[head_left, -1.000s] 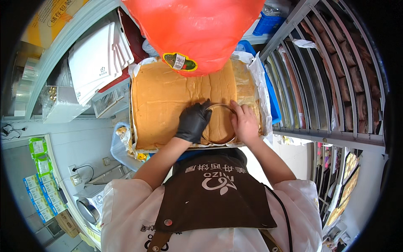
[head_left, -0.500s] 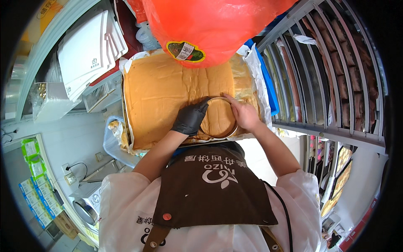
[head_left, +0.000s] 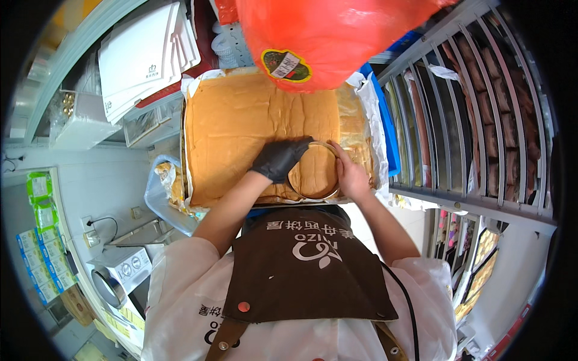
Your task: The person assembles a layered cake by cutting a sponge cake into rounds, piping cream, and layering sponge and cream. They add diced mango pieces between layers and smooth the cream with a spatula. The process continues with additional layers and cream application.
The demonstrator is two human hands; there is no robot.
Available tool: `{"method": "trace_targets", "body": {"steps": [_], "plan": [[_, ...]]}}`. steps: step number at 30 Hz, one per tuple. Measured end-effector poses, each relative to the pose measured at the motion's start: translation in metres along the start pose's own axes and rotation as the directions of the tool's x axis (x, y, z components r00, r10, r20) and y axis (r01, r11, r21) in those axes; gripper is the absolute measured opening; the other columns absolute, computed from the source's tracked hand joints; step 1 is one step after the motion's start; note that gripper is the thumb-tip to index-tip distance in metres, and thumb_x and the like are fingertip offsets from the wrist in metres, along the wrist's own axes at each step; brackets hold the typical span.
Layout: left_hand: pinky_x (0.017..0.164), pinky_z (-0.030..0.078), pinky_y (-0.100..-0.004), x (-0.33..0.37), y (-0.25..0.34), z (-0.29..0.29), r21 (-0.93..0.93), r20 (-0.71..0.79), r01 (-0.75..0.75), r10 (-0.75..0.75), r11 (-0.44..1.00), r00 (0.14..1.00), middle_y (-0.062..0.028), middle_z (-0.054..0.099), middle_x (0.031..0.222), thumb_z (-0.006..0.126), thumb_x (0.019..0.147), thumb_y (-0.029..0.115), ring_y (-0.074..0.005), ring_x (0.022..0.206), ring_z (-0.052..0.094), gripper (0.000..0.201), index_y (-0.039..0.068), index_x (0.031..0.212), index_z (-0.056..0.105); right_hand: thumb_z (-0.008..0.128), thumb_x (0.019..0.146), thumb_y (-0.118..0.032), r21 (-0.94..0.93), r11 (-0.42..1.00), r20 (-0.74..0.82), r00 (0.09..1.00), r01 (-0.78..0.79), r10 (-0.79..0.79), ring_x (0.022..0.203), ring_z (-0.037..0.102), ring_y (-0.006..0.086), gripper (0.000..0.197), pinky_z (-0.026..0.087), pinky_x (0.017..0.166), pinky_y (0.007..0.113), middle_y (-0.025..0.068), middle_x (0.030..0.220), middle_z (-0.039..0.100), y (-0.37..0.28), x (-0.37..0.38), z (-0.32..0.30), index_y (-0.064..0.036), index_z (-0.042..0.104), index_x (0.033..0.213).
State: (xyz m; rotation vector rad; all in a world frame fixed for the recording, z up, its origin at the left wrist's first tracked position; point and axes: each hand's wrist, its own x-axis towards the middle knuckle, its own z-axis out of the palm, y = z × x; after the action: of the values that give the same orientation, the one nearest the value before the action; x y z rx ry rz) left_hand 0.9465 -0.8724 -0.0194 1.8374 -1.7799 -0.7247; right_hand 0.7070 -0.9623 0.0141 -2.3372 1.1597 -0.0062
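A wide golden-brown sheet of sponge cake (head_left: 232,117) lies on white paper in front of me. Near its front right corner a thin round cake ring (head_left: 314,197) stands on the sponge, with cake showing inside it. My left hand (head_left: 280,159), in a black glove, is closed over the ring's upper left rim. Bare, my right hand (head_left: 351,177) wraps the right side of the same ring, its fingers along the upper right rim. The gloved fingertips are partly hidden, and whether the ring has cut through the sponge cannot be seen.
A red plastic bag (head_left: 331,42) overhangs the sheet's far edge. To the right rises a metal rack (head_left: 427,114) of trays. A clear plastic tub (head_left: 159,201) with cake scraps sits at the left. White cardboard sheets (head_left: 141,63) are stacked at the far left.
My gloved left hand has slid up and to the right, its fingers reaching further over the ring's far rim. My right hand still holds the ring's right side. The whole view has shifted slightly.
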Motion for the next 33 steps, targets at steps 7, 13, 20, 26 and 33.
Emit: {"method": "trace_targets", "body": {"steps": [7,13,20,26,33], "plan": [[0.067,0.055,-0.0450,-0.058,0.020,0.016,0.035,-0.057,0.315,-0.313,0.948,0.948,-0.0203,0.072,0.096,0.048,0.109,0.033,-0.0343,0.076,0.070,0.044,0.016,0.149,0.052,0.054,0.098,-0.011,0.088,0.969,0.155,0.957,0.233,-0.244,0.083,0.069,0.0434,0.059,0.055,0.080,0.053,0.0232,0.092,0.072,0.008,0.031,-0.026,-0.0288,0.045,0.154],[0.085,0.056,-0.0350,-0.016,0.025,-0.019,-0.229,-0.169,-0.006,-0.034,0.973,0.985,-0.0126,0.071,0.104,0.059,0.102,0.015,-0.0245,0.093,0.069,0.034,0.007,0.135,0.065,0.054,0.106,-0.013,0.448,0.871,-0.369,0.929,0.200,-0.023,0.118,0.067,0.0253,0.046,0.053,0.099,0.039,0.0222,0.137,0.064,0.057,-0.009,-0.060,-0.0031,0.047,0.150],[0.096,0.053,-0.0436,0.054,0.077,0.021,0.157,0.478,-0.605,0.476,0.781,0.738,-0.0224,0.065,0.129,0.056,0.085,-0.001,-0.0379,0.115,0.065,0.049,0.004,0.134,0.063,0.043,0.113,-0.019,0.915,0.375,-0.277,0.905,0.147,0.323,0.121,0.057,0.0126,0.046,0.046,0.103,0.029,0.0088,0.137,0.060,0.082,-0.052,-0.076,-0.0016,0.038,0.154],[0.081,0.056,-0.0430,0.077,0.110,0.014,0.418,0.715,-0.801,0.389,0.428,0.581,-0.0150,0.071,0.100,0.053,0.094,0.008,-0.0332,0.097,0.070,0.030,0.005,0.119,0.070,0.044,0.111,-0.015,0.977,0.214,-0.060,0.922,-0.025,0.383,0.118,0.059,0.0130,0.045,0.051,0.094,0.027,0.0067,0.132,0.062,0.088,-0.069,-0.019,-0.0090,0.040,0.155],[0.083,0.056,-0.0403,0.123,0.143,0.004,0.315,0.864,-0.790,0.185,0.526,0.468,-0.0213,0.075,0.098,0.064,0.075,0.017,-0.0344,0.094,0.072,0.025,0.004,0.090,0.079,0.044,0.111,-0.011,0.994,0.101,-0.077,0.893,0.035,0.444,0.121,0.058,0.0153,0.043,0.048,0.102,0.032,0.0077,0.137,0.060,0.102,-0.057,0.018,-0.0052,0.041,0.153]]}}
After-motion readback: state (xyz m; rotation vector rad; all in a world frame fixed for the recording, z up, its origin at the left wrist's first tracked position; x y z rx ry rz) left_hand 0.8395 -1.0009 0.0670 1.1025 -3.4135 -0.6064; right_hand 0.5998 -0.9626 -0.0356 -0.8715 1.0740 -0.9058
